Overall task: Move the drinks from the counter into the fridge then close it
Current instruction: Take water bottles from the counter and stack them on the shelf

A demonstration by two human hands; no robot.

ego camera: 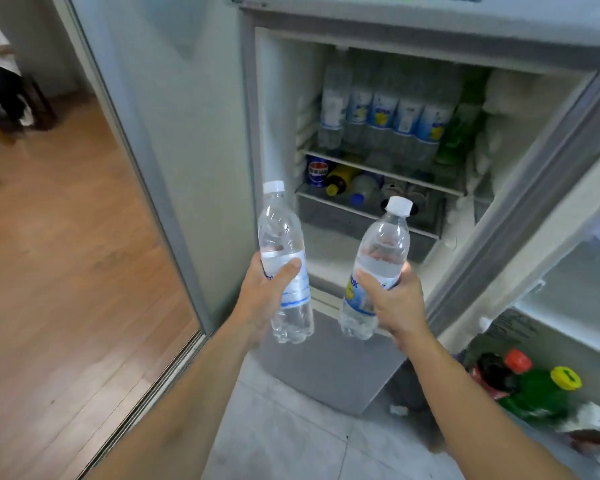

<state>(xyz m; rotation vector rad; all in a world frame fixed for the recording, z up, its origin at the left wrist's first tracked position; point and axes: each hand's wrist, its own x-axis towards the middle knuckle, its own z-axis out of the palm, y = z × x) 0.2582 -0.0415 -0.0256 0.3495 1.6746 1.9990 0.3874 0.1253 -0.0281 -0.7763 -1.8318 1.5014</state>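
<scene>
We hold one bottle (284, 265) in each hand (260, 299), fingers (371, 282) wrapped around; next they go in the fridge (278, 98) at 12 o'clock

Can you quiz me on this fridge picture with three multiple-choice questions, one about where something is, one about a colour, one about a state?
1. Where is the Pepsi can?
A. top shelf
B. lower shelf, left end
C. door rack

2. What colour are the caps of the two held bottles?
A. white
B. red
C. yellow

3. The fridge is
A. closed
B. open
C. hidden

Key:
1 B, the Pepsi can sits under the bottle row.
2 A, the left hand and right hand grip a left bottle and right bottle, both white-capped.
3 B, the fridge shows its shelves.
</scene>
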